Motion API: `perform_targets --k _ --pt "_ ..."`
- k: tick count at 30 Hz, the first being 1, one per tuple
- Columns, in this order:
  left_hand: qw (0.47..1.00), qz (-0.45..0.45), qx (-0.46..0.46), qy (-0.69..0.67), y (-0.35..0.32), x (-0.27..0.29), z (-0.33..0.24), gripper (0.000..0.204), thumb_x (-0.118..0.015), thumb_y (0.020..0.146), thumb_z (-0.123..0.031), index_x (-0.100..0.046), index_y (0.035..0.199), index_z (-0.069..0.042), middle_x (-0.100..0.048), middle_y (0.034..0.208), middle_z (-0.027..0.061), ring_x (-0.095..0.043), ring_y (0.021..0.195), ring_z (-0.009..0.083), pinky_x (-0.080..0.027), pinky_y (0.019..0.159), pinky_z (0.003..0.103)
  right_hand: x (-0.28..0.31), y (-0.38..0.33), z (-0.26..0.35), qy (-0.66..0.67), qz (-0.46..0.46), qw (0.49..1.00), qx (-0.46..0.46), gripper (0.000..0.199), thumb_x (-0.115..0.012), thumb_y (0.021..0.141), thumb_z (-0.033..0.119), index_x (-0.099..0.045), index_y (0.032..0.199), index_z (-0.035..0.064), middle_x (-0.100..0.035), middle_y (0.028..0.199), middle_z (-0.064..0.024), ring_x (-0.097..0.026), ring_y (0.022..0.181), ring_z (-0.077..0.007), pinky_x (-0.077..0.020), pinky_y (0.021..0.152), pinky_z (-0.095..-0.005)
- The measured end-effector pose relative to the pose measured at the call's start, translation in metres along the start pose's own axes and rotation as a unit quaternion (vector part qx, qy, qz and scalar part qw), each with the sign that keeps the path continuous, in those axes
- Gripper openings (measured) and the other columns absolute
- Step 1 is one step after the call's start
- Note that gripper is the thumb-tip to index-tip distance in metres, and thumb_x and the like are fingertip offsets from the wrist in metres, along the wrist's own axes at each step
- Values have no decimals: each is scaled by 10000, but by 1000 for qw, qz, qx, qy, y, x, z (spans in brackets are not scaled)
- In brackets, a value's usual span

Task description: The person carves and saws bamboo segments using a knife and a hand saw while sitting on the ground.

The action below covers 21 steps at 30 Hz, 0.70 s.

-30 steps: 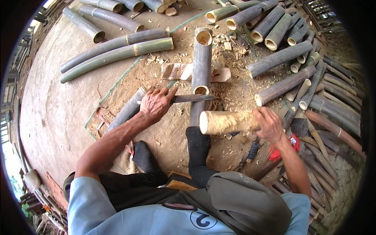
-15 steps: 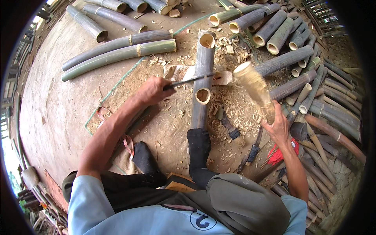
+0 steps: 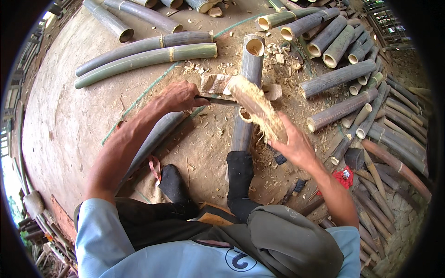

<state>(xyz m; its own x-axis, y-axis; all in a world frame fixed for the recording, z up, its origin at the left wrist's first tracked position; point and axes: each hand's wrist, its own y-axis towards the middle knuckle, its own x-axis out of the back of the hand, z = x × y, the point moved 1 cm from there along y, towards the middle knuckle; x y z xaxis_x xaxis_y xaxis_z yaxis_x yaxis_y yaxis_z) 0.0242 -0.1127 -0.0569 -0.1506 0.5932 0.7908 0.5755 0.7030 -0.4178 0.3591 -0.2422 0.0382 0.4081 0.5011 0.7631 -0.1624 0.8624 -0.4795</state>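
Note:
My left hand (image 3: 182,96) is closed on the handle of a long dark blade (image 3: 221,100), which lies across a bamboo pole (image 3: 252,67) between two cut openings. In my right hand (image 3: 296,144) is a pale, badly frayed wooden mallet (image 3: 256,103). Its head hangs over the pole and hides the blade's far end; I cannot tell whether they touch. A wooden block (image 3: 215,84) supports the pole crosswise from beneath. My black-socked foot (image 3: 239,173) presses on the pole's near end.
Bamboo sections (image 3: 338,76) are heaped along the right. Two long bamboo poles (image 3: 143,65) lie at the far left, and another pole (image 3: 155,139) rests under my left forearm. Wood chips (image 3: 296,111) litter the ground. A red cloth (image 3: 342,177) lies at right.
The mallet has swung left and inward from the right side to above the blade and pole. My left hand keeps the blade across the pole. The view has shifted slightly.

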Motion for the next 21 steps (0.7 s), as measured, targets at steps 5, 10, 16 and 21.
perform_targets --k 5,10,16,21 --pt "1000 3 -11 -28 3 -2 8 565 -641 935 -575 -764 845 -31 -617 601 170 -615 553 307 -485 576 461 10 11 16 131 -111 982 80 838 -765 848 261 -343 1511 -31 -605 1325 -274 -640 1176 -355 -476 1047 -419" --pt "999 28 -20 -30 10 -9 15 568 -643 940 -566 -758 844 -18 -602 579 162 -600 534 292 -481 568 453 12 21 28 -16 46 998 -36 813 -765 848 267 -374 1500 -20 -620 1316 -266 -640 1176 -328 -462 1052 -428" --pt "995 34 -31 -84 14 -9 17 564 -637 947 -563 -751 818 -26 -625 598 153 -600 520 272 -478 546 449 13 24 26 200 -40 979 27 809 -775 830 237 -387 1509 31 -577 1398 -239 -607 1247 -332 -464 1086 -437" --pt "985 -70 -113 109 -5 -19 16 480 -606 965 -544 -719 824 -99 -586 584 109 -620 503 267 -486 461 402 8 24 23 56 10 998 31 826 -766 837 258 -360 1529 60 -551 1421 -260 -594 1252 -387 -474 1080 -472"
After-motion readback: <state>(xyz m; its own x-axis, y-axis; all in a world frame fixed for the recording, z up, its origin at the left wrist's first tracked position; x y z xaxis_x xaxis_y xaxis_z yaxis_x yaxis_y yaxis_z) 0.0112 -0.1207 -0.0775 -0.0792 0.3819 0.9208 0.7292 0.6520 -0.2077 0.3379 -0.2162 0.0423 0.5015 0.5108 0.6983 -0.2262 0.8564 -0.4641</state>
